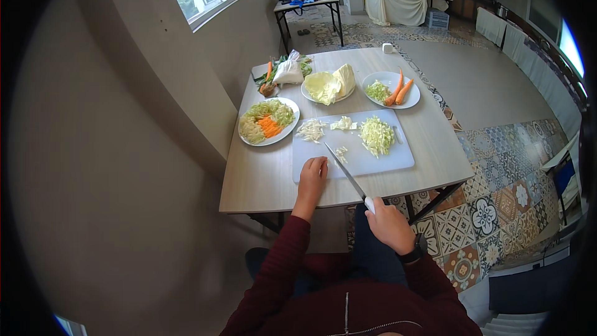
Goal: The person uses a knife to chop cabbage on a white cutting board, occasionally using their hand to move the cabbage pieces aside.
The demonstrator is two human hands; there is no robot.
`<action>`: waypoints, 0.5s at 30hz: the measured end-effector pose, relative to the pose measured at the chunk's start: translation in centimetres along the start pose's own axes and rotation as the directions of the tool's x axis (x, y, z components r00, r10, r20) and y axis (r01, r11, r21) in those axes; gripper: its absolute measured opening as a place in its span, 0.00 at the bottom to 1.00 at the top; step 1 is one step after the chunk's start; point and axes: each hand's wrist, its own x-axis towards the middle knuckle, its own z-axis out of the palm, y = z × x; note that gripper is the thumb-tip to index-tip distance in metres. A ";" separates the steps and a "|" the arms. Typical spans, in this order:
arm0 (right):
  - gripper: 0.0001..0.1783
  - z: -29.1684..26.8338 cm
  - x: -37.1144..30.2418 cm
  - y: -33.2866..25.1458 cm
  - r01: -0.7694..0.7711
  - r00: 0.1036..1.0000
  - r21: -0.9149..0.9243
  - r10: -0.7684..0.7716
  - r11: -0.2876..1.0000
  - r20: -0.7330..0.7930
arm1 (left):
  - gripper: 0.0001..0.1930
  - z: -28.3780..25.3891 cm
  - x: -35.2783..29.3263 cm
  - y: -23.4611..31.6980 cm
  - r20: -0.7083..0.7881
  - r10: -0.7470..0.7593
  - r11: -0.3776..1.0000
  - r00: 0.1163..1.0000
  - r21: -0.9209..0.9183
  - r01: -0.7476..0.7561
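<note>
My right hand (392,228) is closed round the white handle of a kitchen knife (349,177). Its long blade slants up and left over the white cutting board (401,155), the tip near a few small pale cut pieces (341,154). At the board's near left part rests my left hand (313,175), fingers curled together; whatever they may hold is hidden. Along the far part of the board lie a heap of pale strips (311,129), a small pile of pale chunks (344,124) and a larger mound of shredded cabbage (377,137).
A plate of shredded vegetables (269,122) with orange carrot stands left of the board. Behind are a plate of cabbage leaves (328,86), a plate (413,96) with whole carrots, and a white bag (288,73) among greens. A wall (186,106) stands close on the left.
</note>
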 end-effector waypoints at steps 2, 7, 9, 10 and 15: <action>0.15 -0.1 0.0 -0.3 -0.003 1.000 0.007 0.003 1.000 -0.011 | 0.04 -0.1 0.0 0.0 0.006 -0.014 1.000 1.000 -0.004 0.014; 0.15 -0.2 -0.1 -0.8 0.002 1.000 0.023 -0.002 1.000 0.011 | 0.04 -0.3 0.0 0.3 0.033 -0.064 0.998 0.997 -0.023 0.065; 0.15 0.2 -0.1 -0.5 0.006 1.000 0.021 -0.006 1.000 0.009 | 0.04 -0.2 -0.1 0.3 0.034 -0.063 0.998 0.997 -0.021 0.064; 0.15 0.4 -0.1 -0.4 0.012 1.000 0.018 -0.012 1.000 0.008 | 0.04 -0.2 0.0 0.3 0.034 -0.063 0.998 0.997 -0.018 0.063; 0.15 0.6 -0.1 -0.4 0.012 1.000 0.020 -0.012 1.000 0.011 | 0.04 -0.3 0.0 0.3 0.019 -0.058 0.998 0.998 0.000 0.058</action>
